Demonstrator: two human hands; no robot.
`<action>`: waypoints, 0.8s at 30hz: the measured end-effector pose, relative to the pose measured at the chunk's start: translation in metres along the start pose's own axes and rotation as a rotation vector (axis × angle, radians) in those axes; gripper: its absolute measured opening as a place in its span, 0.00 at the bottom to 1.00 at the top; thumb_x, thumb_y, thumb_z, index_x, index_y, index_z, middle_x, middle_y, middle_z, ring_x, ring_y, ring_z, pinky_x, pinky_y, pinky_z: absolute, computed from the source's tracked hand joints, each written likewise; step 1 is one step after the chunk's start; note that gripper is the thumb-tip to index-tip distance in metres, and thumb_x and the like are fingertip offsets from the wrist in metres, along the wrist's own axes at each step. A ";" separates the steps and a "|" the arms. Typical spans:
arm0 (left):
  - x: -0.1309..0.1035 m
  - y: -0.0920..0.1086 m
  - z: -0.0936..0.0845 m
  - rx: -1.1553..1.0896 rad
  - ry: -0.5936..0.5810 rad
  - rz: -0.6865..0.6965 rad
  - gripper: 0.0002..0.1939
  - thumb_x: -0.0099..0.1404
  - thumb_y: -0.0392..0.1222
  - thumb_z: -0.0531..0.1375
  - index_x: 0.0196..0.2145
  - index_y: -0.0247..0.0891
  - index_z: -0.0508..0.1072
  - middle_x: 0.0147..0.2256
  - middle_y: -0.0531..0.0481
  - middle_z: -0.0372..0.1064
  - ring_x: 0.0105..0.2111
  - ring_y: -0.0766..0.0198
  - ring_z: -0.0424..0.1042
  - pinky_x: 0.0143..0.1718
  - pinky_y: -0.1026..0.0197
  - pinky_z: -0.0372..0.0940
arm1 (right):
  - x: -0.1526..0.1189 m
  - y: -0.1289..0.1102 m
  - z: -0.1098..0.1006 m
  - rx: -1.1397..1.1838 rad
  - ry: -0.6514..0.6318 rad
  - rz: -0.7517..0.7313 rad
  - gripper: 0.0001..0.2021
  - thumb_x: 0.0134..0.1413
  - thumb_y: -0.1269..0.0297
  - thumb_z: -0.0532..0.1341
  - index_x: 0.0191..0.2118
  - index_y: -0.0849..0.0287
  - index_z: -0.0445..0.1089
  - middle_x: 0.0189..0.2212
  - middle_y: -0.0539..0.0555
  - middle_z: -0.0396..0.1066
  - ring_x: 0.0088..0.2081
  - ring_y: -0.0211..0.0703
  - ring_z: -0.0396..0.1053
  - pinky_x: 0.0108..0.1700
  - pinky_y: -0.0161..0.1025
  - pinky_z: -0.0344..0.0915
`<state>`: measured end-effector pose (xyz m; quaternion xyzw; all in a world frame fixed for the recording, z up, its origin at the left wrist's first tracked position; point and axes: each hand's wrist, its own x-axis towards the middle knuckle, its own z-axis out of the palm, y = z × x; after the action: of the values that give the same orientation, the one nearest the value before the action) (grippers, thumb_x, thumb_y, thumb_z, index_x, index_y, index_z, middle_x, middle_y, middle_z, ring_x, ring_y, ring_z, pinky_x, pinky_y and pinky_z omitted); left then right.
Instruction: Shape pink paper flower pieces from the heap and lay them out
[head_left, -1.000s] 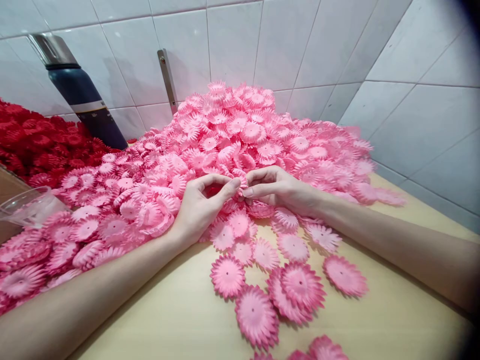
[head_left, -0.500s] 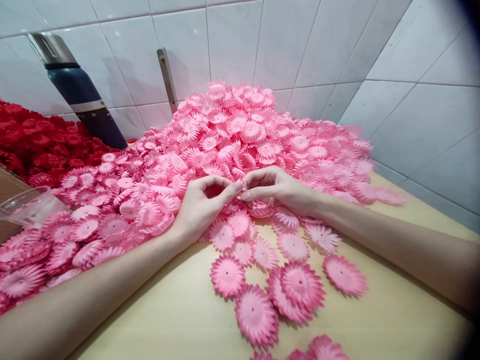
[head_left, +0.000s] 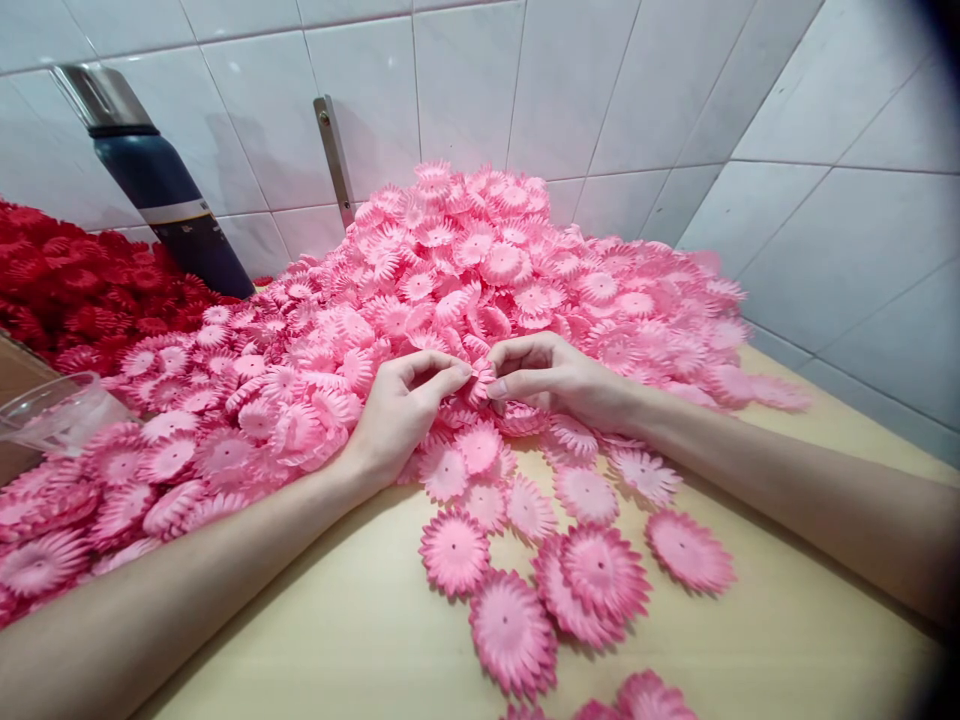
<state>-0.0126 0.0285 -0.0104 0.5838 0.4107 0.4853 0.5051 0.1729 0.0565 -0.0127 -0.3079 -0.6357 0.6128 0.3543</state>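
Flower: A pink flower [head_left: 481, 384] is held up between two bare hands, just in front of the heap; its thin-looking teeth could crease or tear if both sides were pulled at once.
Left hand: Thumb and forefinger of the left hand [head_left: 405, 408] pinch the flower's edge; a slack pinch could drop it among its lookalikes.
Right hand: Fingertips of the right hand [head_left: 566, 382] meet the flower's other side; whether they grip it cannot be told.
Heap: Pink flowers pile steeply in a heap [head_left: 480, 265] below the tiled wall [head_left: 585, 70]; knuckles this close could set off a slide.
Table: Darker-edged flowers [head_left: 514, 635] lie loose on the table [head_left: 330, 630], where a dragged forearm could scatter them.
Far left: Red flowers [head_left: 82, 290] adjoin the pink around a bottle [head_left: 161, 190]; any slump could mix the colours.
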 end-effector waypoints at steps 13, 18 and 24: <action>0.006 -0.014 -0.001 -0.062 0.221 0.088 0.07 0.60 0.41 0.60 0.27 0.36 0.69 0.27 0.54 0.66 0.29 0.68 0.64 0.33 0.66 0.61 | 0.003 0.000 0.003 0.324 0.123 0.104 0.02 0.41 0.70 0.68 0.25 0.62 0.74 0.24 0.51 0.72 0.27 0.35 0.67 0.32 0.32 0.64; 0.012 -0.019 -0.002 -0.145 0.353 0.105 0.06 0.58 0.40 0.60 0.27 0.37 0.68 0.26 0.54 0.64 0.27 0.68 0.63 0.29 0.66 0.60 | 0.004 -0.004 0.004 0.383 0.139 0.091 0.04 0.41 0.72 0.61 0.20 0.61 0.71 0.22 0.53 0.69 0.25 0.36 0.64 0.30 0.35 0.63; 0.011 -0.014 -0.002 -0.223 0.347 0.096 0.07 0.59 0.38 0.58 0.25 0.37 0.66 0.26 0.55 0.62 0.26 0.69 0.61 0.28 0.67 0.58 | 0.003 -0.002 -0.002 0.449 0.098 0.049 0.07 0.32 0.75 0.57 0.13 0.58 0.61 0.22 0.55 0.66 0.26 0.40 0.64 0.29 0.38 0.62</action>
<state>-0.0125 0.0416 -0.0225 0.4508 0.4072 0.6443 0.4645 0.1726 0.0597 -0.0101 -0.2659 -0.4577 0.7316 0.4296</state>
